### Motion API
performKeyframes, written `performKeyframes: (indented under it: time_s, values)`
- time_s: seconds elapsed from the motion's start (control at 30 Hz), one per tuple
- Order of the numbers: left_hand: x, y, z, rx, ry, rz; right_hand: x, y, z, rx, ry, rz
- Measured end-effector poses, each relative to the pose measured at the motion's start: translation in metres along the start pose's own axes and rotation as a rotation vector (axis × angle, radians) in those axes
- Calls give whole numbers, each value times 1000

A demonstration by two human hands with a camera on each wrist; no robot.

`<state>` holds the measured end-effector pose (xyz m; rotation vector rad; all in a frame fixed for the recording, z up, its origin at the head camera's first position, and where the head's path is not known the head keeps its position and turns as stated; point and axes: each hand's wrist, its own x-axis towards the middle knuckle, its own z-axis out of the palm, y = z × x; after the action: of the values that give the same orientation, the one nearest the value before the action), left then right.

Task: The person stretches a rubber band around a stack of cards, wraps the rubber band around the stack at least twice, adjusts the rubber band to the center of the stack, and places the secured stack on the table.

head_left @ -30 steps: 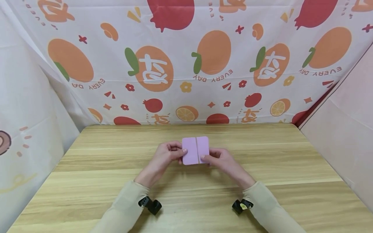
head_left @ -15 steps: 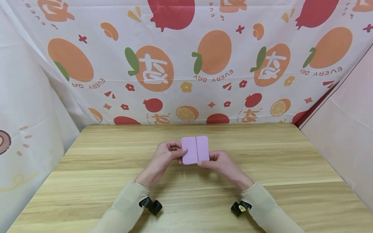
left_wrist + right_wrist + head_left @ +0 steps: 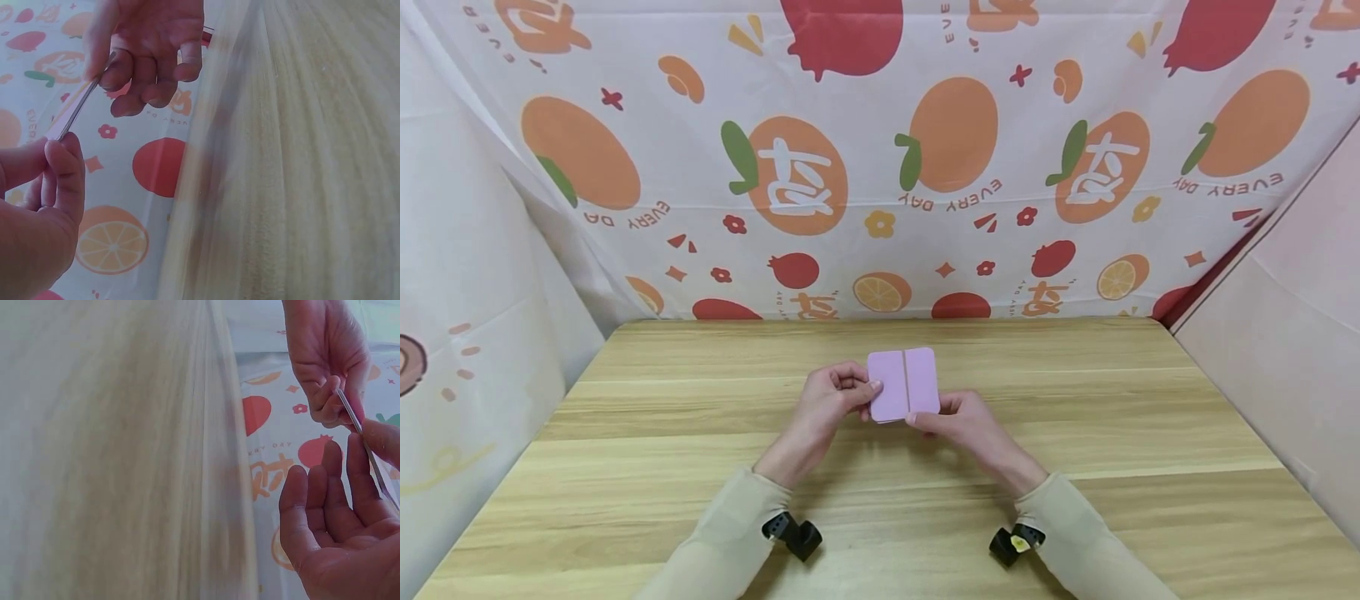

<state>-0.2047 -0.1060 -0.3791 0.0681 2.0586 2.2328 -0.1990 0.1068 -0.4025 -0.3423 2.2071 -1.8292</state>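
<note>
A thin, square lilac folded card (image 3: pixel 887 385) with rounded corners and a narrow tan line from top to bottom is held up over the table. My left hand (image 3: pixel 820 408) pinches its left edge, thumb on the front face. My right hand (image 3: pixel 977 427) pinches the lower right part, its thumb tip at the bottom edge by the tan line. Seen edge-on in the left wrist view, the card (image 3: pixel 78 112) shows thin stacked layers. In the right wrist view, the right fingers (image 3: pixel 337 494) lie behind the card (image 3: pixel 374 464), loosely spread.
A wood-grain table (image 3: pixel 662 467) spreads beneath both hands. Behind it hangs a white cloth (image 3: pixel 880 167) printed with fruit. Pale cloth sides stand at left and right. A black wrist camera (image 3: pixel 793 535) is strapped on each beige sleeve.
My right thumb has slid left and down to the card's bottom edge by the tan line. The card has risen very slightly, and a lower layer shows at its bottom. My left hand keeps its pinch.
</note>
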Motion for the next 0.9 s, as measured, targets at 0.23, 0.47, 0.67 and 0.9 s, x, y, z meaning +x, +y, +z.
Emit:
performKeyframes:
  time_s: [0.23,0.47,0.67,0.9]
  values:
    - [0,-2,1,-7,17,8,-1,0,5,9,37,18]
    - [1,-3,3,-13,26,-3,-1,1,6,45,75,56]
    - [2,-4,5,-43,38,3,1,3,8,134,91,86]
    - [2,-6,5,-106,55,11,-1,2,13,241,107,66]
